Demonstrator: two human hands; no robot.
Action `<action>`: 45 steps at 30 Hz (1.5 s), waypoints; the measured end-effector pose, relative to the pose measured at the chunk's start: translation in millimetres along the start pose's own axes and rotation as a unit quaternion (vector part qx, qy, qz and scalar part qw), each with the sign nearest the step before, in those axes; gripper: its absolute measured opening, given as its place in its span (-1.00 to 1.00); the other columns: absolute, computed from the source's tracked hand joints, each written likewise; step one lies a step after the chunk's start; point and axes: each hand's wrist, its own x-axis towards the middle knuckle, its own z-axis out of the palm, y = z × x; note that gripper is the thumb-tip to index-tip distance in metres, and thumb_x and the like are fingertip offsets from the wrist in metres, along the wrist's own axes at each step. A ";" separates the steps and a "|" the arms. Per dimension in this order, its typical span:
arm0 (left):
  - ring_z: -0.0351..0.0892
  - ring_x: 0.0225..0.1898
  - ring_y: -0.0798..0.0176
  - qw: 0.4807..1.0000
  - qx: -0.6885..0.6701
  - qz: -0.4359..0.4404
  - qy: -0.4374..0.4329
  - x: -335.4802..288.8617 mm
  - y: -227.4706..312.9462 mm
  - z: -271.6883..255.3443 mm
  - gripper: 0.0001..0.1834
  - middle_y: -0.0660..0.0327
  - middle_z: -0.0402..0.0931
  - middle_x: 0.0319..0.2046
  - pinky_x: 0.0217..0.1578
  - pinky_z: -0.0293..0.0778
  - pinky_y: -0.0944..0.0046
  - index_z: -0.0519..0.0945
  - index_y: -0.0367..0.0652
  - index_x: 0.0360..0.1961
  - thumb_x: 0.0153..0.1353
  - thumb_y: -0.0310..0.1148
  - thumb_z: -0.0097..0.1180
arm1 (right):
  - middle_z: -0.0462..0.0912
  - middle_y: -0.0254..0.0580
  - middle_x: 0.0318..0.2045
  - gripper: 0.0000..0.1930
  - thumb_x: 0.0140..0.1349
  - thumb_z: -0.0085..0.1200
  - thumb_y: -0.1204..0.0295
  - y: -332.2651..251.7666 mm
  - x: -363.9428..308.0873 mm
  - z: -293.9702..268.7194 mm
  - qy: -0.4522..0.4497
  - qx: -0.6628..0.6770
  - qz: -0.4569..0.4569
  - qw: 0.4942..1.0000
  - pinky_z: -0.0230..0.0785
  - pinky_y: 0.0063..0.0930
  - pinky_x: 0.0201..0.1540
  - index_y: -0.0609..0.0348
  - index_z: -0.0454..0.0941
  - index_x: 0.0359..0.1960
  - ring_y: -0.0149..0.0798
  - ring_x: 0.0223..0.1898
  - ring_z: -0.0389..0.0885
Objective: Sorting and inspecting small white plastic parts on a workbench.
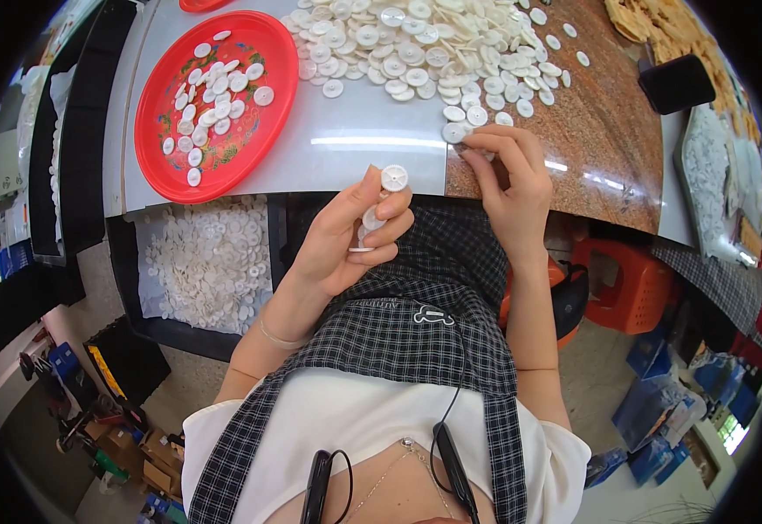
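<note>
Gripping several white discs (394, 178), the left hand (342, 227) is positioned before the near edge of the counter (381, 113), one disc face-up beside its thumb tip. The right hand (521, 188) is loosely curled, fingertips next to a single disc (453, 133); whether it grips anything cannot be determined. Farther left, a red tray (278, 65) carries scattered discs. Beyond both hands lies a large pile of discs (425, 44).

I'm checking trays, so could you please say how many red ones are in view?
2: one tray on the table, at left, bearing discs; another tray beyond it, cut off by the picture's top edge. Others may be hidden.
</note>
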 end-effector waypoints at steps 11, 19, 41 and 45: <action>0.03 -0.58 0.55 0.998 -0.056 0.003 -0.005 -0.7 -0.6 -1.2 -0.59 0.36 0.15 -0.44 -0.76 0.05 0.64 0.30 -0.22 -0.22 0.51 -0.07 -0.40 | 0.58 -0.23 -0.32 -0.82 0.01 0.33 0.60 -2.0 -12.8 -6.0 0.010 -0.020 -0.011 1.000 0.46 -0.55 -0.38 0.22 0.62 -0.33 -0.37 -0.35 0.58; 0.16 -0.55 0.50 0.990 0.097 0.087 0.059 -0.4 -3.5 13.7 -0.67 0.24 0.27 -0.37 -0.76 0.07 0.60 0.35 -0.23 -0.16 0.47 -0.16 -0.31 | 0.55 -0.22 -0.27 -0.72 0.03 0.29 0.67 -8.4 -18.0 -3.3 -0.018 0.054 0.039 0.998 0.48 -0.59 -0.30 0.24 0.57 -0.20 -0.38 -0.32 0.62; 0.33 -0.41 0.61 0.844 0.458 0.246 0.130 1.1 -7.8 -0.8 -0.61 0.45 0.44 -0.44 -0.36 0.29 0.57 0.60 -0.20 -0.14 -0.03 -0.47 0.45 | 0.60 -0.19 -0.03 -0.67 0.03 0.21 0.64 -25.5 -3.4 4.4 -0.034 -0.063 -0.070 0.995 0.42 -0.38 -0.06 0.15 0.58 -0.11 -0.14 -0.07 0.54; 0.33 -0.41 0.61 0.867 0.419 0.238 0.125 0.6 -8.5 -1.4 -0.60 0.44 0.44 -0.42 -0.36 0.28 0.57 0.59 -0.21 -0.14 -0.03 -0.45 0.46 | 0.65 -0.24 -0.13 -0.72 0.04 0.23 0.60 -13.2 -9.2 9.0 -0.049 -0.053 -0.087 0.994 0.43 -0.38 -0.14 0.16 0.61 -0.16 -0.15 -0.15 0.54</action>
